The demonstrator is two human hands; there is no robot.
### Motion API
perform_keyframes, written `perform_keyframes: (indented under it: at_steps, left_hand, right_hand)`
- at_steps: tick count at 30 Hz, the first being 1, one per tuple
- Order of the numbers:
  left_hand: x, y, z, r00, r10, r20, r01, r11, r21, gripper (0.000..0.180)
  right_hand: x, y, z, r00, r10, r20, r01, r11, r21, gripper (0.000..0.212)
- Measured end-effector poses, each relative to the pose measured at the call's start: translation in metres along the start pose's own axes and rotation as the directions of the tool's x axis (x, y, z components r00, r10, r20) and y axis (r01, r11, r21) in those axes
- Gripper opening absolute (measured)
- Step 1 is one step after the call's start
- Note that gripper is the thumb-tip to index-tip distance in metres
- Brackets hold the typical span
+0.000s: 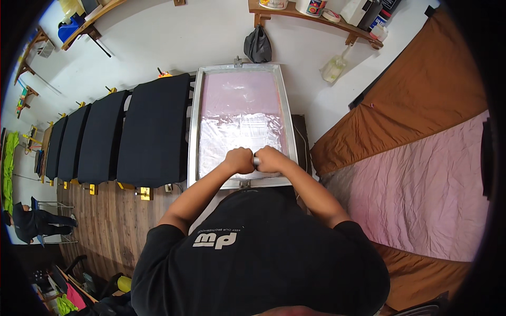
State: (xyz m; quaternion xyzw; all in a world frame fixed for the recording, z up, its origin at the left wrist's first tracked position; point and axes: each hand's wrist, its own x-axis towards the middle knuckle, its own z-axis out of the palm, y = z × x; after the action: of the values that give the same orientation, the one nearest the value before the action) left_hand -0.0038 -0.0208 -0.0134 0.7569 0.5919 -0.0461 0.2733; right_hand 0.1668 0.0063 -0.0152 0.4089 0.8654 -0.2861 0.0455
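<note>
A screen printing frame (289,121) with a metal rim lies in front of me, its mesh tinted pink at the far end and covered with shiny clear film (237,129) over the nearer part. Both fists are close together above the near end of this frame. Between them a short piece of a grey, rounded bar (256,161) shows; the rest is hidden by the hands. My left hand (240,160) is closed round its left side. My right hand (271,159) grips it from the right, knuckles up.
Left of the frame stands a row of several black-covered boards (154,131) with yellow clamps. A black bag (258,45) hangs below a wooden shelf (316,20) with tubs. Brown and pink cloth (406,195) hangs at right. Another person (39,221) is at far left.
</note>
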Motion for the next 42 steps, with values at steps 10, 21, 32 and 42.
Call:
perform_keyframes:
  at_steps: [10, 21, 32, 42]
  left_hand:
    - [0.043, -0.019, 0.004, 0.958, 0.075, -0.278, -0.053, 0.995, 0.087, 0.018]
    - [-0.022, -0.001, 0.023, 0.996, 0.091, -0.01, -0.09, 0.994, 0.066, 0.027]
    - [0.01, -0.008, 0.027, 0.881, 0.178, -0.439, -0.13, 0.982, 0.138, 0.014]
    - [-0.027, 0.006, 0.024, 0.979, 0.127, -0.162, -0.121, 0.992, 0.043, 0.021]
  right_hand:
    - [0.037, 0.015, -0.01, 0.984, 0.039, -0.175, -0.053, 0.995, -0.08, 0.02]
    - [-0.022, -0.015, 0.024, 1.0, 0.002, -0.016, -0.002, 1.0, -0.03, 0.021]
    - [0.008, 0.011, 0.024, 0.962, -0.021, -0.272, 0.007, 0.999, -0.051, 0.015]
    - [-0.023, -0.012, 0.02, 1.0, 0.015, -0.016, -0.016, 0.998, -0.054, 0.019]
